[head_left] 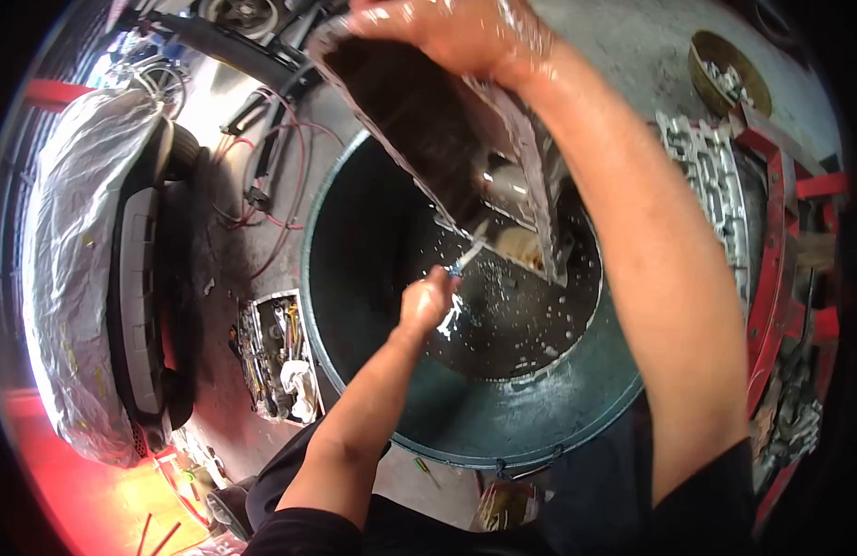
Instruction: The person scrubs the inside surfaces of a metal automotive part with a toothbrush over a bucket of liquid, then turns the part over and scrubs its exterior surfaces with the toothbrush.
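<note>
A large dark metal pan, like an engine oil pan (391, 102), is tilted over a wide green drum (530, 417). My right hand (479, 35), wet and shiny, is closed on the pan's upper edge. Lower down, my left hand (426, 301) grips a small brush (469, 255) with a pale tip, its fingers wrapped round the handle. The tip is close to the pan's lower rim; whether it touches I cannot tell. Dark liquid (512, 320) with floating bubbles lies in the drum below. A pale cylindrical part (507, 185) shows inside the pan.
On the left stand a plastic-covered vehicle part (85, 278) and a box of tools (278, 357). A red hose (303, 176) loops across the floor. At right are a metal engine part (711, 176), a red frame (780, 241) and a bowl of small parts (732, 79).
</note>
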Demonstrator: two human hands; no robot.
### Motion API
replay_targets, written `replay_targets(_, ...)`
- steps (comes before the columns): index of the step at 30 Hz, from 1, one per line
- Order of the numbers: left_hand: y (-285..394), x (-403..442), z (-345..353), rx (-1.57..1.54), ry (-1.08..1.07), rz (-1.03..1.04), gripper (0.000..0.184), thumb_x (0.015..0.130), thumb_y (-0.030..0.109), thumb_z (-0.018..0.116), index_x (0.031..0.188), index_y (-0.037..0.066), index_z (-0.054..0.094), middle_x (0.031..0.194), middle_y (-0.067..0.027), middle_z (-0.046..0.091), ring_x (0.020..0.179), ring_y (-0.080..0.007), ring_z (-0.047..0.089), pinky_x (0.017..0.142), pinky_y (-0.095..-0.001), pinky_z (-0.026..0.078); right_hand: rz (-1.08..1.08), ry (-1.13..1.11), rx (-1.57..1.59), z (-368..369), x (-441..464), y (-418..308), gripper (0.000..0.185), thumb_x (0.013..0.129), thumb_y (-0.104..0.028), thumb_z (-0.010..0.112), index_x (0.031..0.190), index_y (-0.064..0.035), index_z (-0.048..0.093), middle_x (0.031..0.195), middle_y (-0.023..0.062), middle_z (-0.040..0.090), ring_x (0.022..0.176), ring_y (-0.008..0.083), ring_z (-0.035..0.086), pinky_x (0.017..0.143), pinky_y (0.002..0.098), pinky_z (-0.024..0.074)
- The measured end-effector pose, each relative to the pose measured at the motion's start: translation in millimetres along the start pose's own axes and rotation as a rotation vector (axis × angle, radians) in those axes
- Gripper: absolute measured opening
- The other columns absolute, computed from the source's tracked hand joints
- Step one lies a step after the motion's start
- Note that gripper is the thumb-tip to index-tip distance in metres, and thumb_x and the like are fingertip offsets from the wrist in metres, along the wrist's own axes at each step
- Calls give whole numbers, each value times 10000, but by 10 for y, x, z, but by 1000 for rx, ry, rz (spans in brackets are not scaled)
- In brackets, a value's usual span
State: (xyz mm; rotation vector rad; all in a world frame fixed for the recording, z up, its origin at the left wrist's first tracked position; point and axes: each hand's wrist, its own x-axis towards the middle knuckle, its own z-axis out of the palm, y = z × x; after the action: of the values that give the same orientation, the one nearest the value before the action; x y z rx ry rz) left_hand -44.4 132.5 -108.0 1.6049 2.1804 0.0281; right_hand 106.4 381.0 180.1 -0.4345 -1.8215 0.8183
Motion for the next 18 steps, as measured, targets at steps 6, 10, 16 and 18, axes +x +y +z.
replay_targets(6,-851,30,709,-16,333,-350,171,850,155,522,865,5,604,792,-227,658,754,-418,650,691,-481,514,98,-71,119,-91,-118,-89,183,727,-133,695,799,33,720,767,193,704,676,228,668,660,340,527)
replay_targets(10,138,-422,1003,-1369,148,-1369,307,762,97,503,1042,17,596,875,-156,655,762,-333,646,703,-420,538,23,1,52,-46,-62,15,180,732,-144,694,802,17,729,780,185,707,693,224,668,684,351,524)
replay_targets(16,1037,184,-613,-2132,352,-390,159,812,17,471,924,-59,555,851,-166,602,830,-281,638,804,-487,582,117,-10,84,-20,-79,-59,201,722,-175,704,796,10,729,757,191,698,695,262,676,682,366,525)
replay_targets(18,986,463,-1102,-1290,419,-182,182,825,145,532,875,-22,586,734,-82,609,731,-219,632,646,-342,488,4,52,63,64,-73,135,204,720,-181,705,798,6,731,757,192,697,690,272,679,677,369,527)
